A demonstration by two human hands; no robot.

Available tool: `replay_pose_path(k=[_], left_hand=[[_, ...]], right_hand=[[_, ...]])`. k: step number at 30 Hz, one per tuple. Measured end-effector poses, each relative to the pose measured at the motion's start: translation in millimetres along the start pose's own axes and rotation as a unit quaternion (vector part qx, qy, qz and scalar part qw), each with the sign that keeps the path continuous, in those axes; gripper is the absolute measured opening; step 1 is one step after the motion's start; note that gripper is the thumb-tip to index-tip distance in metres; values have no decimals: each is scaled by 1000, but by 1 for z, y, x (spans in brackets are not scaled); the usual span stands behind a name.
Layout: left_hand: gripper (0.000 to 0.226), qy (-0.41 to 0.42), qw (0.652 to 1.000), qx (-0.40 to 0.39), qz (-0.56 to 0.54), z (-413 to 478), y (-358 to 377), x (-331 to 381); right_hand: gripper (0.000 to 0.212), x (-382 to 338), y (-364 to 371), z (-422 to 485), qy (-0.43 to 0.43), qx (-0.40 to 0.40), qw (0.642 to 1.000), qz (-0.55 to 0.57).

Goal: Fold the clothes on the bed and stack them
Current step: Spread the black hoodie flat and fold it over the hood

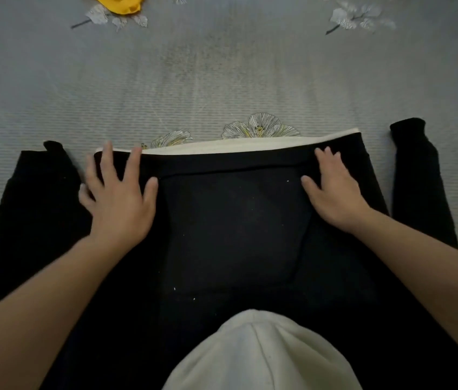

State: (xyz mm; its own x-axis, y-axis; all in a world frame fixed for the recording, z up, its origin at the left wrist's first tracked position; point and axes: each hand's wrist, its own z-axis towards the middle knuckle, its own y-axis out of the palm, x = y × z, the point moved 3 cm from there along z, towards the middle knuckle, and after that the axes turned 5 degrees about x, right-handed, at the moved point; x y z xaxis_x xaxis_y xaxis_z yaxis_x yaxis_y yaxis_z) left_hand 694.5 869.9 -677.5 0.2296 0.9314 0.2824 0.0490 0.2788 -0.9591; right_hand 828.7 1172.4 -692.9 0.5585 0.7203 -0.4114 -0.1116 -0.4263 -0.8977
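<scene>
A black hooded sweatshirt [236,229] lies spread flat on the bed, its hem at the far side showing a white lining strip [236,144]. Its white hood [261,353] lies near me at the bottom. One sleeve [36,209] stretches out on the left and the other sleeve [422,181] on the right. My left hand [119,195] rests flat, fingers spread, on the left end of the hem. My right hand [332,190] presses flat on the right end of the hem. Neither hand grips the cloth.
The bed is covered by a grey ribbed sheet [222,80] with printed flowers. A yellow garment [121,2] lies at the far edge, upper left, partly out of view.
</scene>
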Motion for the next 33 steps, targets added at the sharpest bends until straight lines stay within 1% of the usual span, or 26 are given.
replay_pose_path(k=[1,2,3,4,5,6,7,8,9,11,13,15,17,19,21,22,23,25,27,28,30,32,33], left_hand=[[58,15,1000,14,-1,-13,0,-4],[57,2,1000,24,-11,-24,-2,-11],[57,-35,999,31,-28,-31,-4,-20],[56,-77,995,33,-45,-35,-5,-29],[55,-111,992,32,-59,-37,-7,-36],[53,-123,990,30,-67,-36,-8,-41],[51,-109,991,30,-71,-35,-11,-42],[47,-73,995,33,-61,-32,-14,-40],[43,-31,998,39,-41,-28,-17,-38],[36,21,998,63,4,-17,-23,-36],[35,14,997,78,22,-2,-25,-39],[42,-5,999,33,30,8,-17,-39],[54,-30,998,-27,44,2,-6,-32],[58,-30,999,-38,17,-21,-4,-15],[58,18,998,-41,-44,-58,-10,8],[57,55,994,-53,-79,-79,-16,22],[56,100,986,-66,-118,-101,-24,36],[52,195,959,-93,-182,-145,-38,61],[50,255,934,-126,-217,-179,-48,81],[51,276,927,-140,-213,-195,-50,90],[53,305,926,-155,-161,-214,-42,97],[54,334,928,-149,-71,-246,-37,110],[54,326,931,-164,-24,-248,-24,105]], right_hand=[[58,5,-6,-6,-11,42,999,23],[53,12,-13,-13,-12,95,995,28],[49,20,-20,-20,1,144,989,19],[47,27,-25,-28,29,175,984,7],[49,34,-27,-34,72,182,981,-5],[52,42,-27,-37,120,168,978,-13],[54,47,-26,-38,154,146,977,-21],[52,49,-27,-37,169,129,977,-34],[45,49,-27,-34,162,121,978,-47],[28,47,-32,-28,138,145,978,-62],[24,48,-38,-23,147,170,973,-53],[28,49,-37,-22,148,160,975,-53],[46,43,-33,-31,99,151,980,-85],[59,33,-30,-56,10,133,985,-105],[60,30,-23,-90,-76,89,983,-139],[59,34,-19,-107,-98,65,979,-164],[58,40,-18,-122,-103,46,977,-183],[56,58,-23,-149,-71,47,981,-177],[56,76,-36,-167,-4,80,987,-142],[56,85,-44,-176,30,88,987,-128],[60,96,-45,-177,95,83,988,-93],[69,108,-60,-201,155,61,984,-65],[75,109,-55,-198,179,48,982,-37]])
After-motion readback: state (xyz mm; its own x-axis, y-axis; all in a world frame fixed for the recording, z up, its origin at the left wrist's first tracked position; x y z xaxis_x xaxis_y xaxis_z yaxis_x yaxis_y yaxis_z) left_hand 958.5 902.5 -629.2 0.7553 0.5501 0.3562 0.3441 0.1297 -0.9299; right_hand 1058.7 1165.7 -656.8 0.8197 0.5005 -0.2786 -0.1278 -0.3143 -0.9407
